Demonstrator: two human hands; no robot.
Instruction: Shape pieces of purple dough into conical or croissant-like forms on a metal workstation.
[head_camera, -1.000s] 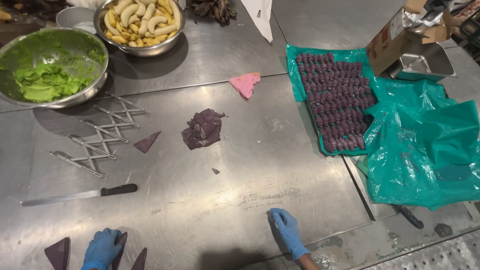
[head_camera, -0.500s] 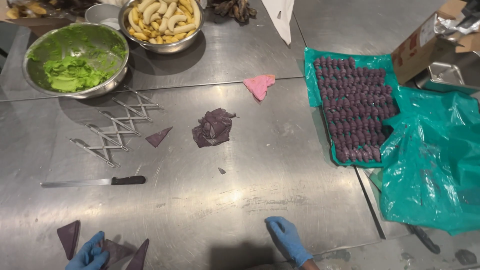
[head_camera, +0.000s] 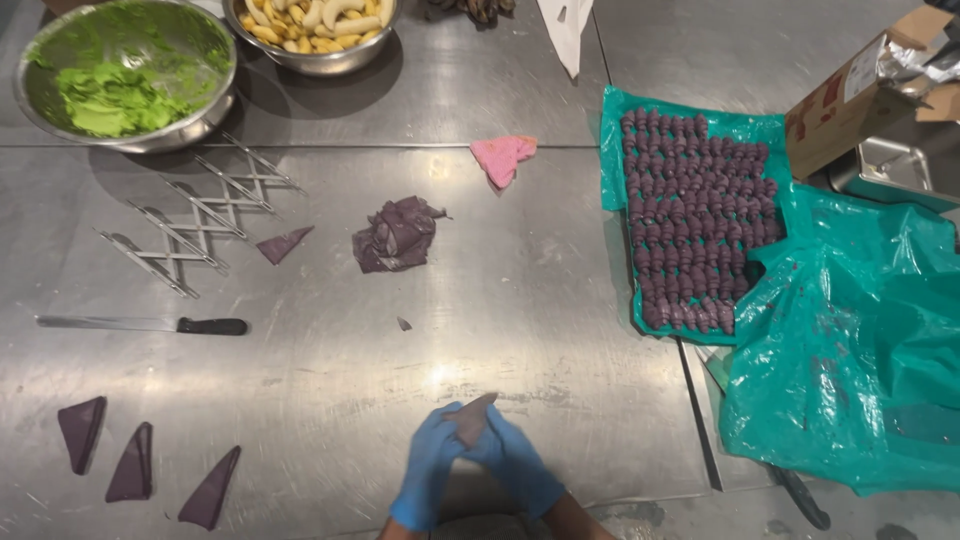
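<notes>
Change: half a second ago the left hand (head_camera: 428, 478) was down by the triangles at the near left corner of the desk (head_camera: 560, 300), and the right hand (head_camera: 515, 465) lay flat by the near edge. Now both are together at the near edge.
What that means: it looks like one triangle was picked up and is now being worked, maybe rolled.
Hands: both in blue gloves, fingers curled, closed together around a purple dough piece (head_camera: 470, 420).
Dough piece: between the two hands, its tip poking up, off the desk.
Triangles: three purple ones (head_camera: 135, 462) lie flat at the near left corner.
Green bowl (head_camera: 125, 75): far left corner, green mush inside.
Second bowl (head_camera: 315, 25): far edge, pale yellow pieces in it.
Tray (head_camera: 695, 215): right side, on a green bag (head_camera: 850, 350), full of rows of small purple rolls.
Scrap lump (head_camera: 395, 235): crumpled purple dough, middle of the desk.
Pink piece (head_camera: 502, 155): near the far edge.
Knife (head_camera: 140, 324): left side, lying flat.
Metal cutter (head_camera: 200, 210): folding one, left side, near the green bowl.
</notes>
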